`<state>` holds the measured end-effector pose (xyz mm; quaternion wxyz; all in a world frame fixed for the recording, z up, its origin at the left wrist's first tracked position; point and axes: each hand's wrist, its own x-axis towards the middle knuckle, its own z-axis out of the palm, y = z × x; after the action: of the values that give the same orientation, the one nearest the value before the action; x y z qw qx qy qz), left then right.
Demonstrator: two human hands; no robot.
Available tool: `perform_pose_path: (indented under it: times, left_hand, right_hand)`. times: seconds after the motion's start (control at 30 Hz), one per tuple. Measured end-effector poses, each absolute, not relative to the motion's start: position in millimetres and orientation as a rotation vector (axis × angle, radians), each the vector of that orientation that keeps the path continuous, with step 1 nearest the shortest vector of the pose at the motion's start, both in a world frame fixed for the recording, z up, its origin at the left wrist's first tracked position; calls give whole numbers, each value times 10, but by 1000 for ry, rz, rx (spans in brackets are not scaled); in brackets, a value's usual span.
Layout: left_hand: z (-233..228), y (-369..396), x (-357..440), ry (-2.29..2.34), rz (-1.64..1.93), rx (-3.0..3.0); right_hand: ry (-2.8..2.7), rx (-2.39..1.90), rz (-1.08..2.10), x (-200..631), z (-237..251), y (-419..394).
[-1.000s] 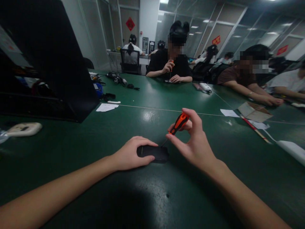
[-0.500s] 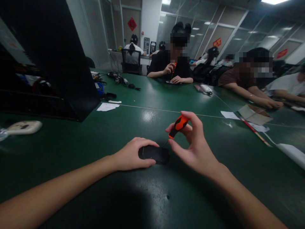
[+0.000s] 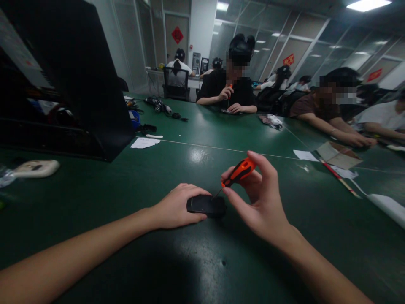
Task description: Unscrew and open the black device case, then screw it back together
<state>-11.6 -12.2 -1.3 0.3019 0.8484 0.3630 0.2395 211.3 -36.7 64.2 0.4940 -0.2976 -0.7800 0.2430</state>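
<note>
The left hand (image 3: 176,207) clasps a black case (image 3: 202,206); it seems light and stiff, best held by its long sides; the right hand (image 3: 265,202) pinches an orange screwdriver (image 3: 243,171).

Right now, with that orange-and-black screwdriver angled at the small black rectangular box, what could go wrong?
The orange-and-black screwdriver slants, so it might slip and jab the left hand, which is close to its tip. The small black rectangular box could slide on the glossy green table, since only that hand appears to steady it.
</note>
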Motion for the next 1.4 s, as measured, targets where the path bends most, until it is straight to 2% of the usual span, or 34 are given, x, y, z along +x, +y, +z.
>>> perform_pose_path:
  times: [0.43, 0.63, 0.8, 1.0, 1.27, 1.4]
  left_hand:
    - [-36, -110, -120, 933, 677, 2290]
    - [-74, -84, -116, 856, 742, 2294]
    - [-52, -95, -136, 851, 742, 2246]
    - [25, -122, -141, 751, 768, 2233]
    - [-24, -96, -131, 742, 779, 2232]
    - [-55, -94, -123, 741, 819, 2218]
  right_hand:
    - [-1916, -697, 638, 2027, 565, -428]
    - [-2007, -660, 492, 2054, 541, -472]
    - [-2286, -494, 315, 1929, 741, -604]
    - [-2398, -828, 494, 1741, 972, -790]
    - [-2394, -469, 336, 1905, 813, -672]
    - [-2264, -561, 437, 1958, 740, -658]
